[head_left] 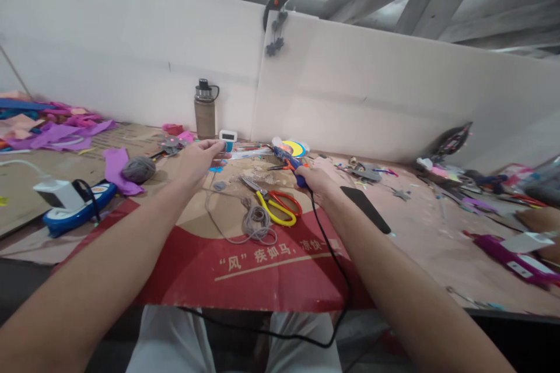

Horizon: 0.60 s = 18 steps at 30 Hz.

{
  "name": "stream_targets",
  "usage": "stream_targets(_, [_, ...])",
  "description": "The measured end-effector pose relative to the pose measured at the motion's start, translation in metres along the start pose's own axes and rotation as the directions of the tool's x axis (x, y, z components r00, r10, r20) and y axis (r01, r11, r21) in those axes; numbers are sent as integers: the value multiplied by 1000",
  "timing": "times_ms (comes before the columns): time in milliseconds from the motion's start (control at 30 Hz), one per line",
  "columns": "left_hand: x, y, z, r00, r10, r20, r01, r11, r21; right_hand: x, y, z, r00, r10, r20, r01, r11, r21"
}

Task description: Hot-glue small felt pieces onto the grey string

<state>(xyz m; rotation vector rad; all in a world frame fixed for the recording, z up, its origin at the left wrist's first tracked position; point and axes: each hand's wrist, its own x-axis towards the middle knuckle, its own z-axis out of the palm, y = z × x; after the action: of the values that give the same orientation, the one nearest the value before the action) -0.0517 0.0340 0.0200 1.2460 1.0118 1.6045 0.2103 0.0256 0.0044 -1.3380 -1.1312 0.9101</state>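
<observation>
My right hand (315,182) is wrapped round the handle of a blue hot glue gun (286,157) with an orange trigger, its nozzle pointing up and away to the left. A black cord (326,239) runs from its handle down over the board's edge. My left hand (202,158) is closed in a pinch beside a small blue piece (228,146); whether the fingers hold that piece is unclear. Between my forearms lie yellow-handled scissors (279,217), a red-handled tool (289,201) and a loose tangle of grey cord (258,222).
A water bottle (205,111) and a small white digital display (228,136) stand near the white partition (131,52). At left are a grey yarn ball (139,169), a blue power strip (79,210) and felt scraps (56,131). A magenta power strip (516,259) lies right.
</observation>
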Motion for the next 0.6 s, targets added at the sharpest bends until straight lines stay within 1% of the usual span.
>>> stream_targets(67, [-1, 1, 1, 1000, -23, -1, 23, 999, -22, -8, -12, 12, 999, -41, 5, 41, 997, 69])
stream_targets(100, [-1, 1, 2, 999, -32, -8, 32, 999, -31, -12, -18, 18, 996, -85, -5, 85, 988, 130])
stream_targets(133, [-2, 1, 3, 999, -39, -13, 39, 998, -39, -17, -22, 24, 991, -134, 1, 130, 964, 233])
stream_targets(167, [-2, 1, 3, 999, -44, -16, 44, 998, -45, -21, -25, 29, 987, -157, 37, 136, 933, 333])
stream_targets(233, [-3, 0, 4, 999, -52, -15, 51, 997, -49, -27, -26, 35, 975, -126, 185, 28, 890, 456])
stream_targets(267, [-3, 0, 5, 998, -57, -12, 57, 997, -50, -30, -25, 37, 962, -101, 252, -27, 888, 459])
stream_targets(300, [-3, -1, 5, 998, -65, -9, 65, 997, -50, -32, -22, 38, 953, -87, 289, -52, 896, 441])
stream_targets(333, [-3, -2, 6, 997, -73, -8, 73, 996, -53, -33, -20, 38, 953, -92, 290, -40, 907, 420])
stream_targets(433, [-4, -3, 7, 996, -91, -9, 91, 994, -65, -36, -12, 37, 962, -179, 206, 88, 917, 389])
stream_targets(467, [-4, -3, 8, 995, -96, -15, 95, 993, -68, -36, -11, 36, 957, -207, 203, 115, 914, 389])
stream_targets(600, [-6, -4, 10, 993, -118, -22, 115, 990, -86, -41, -10, 37, 900, -305, 312, 179, 910, 373])
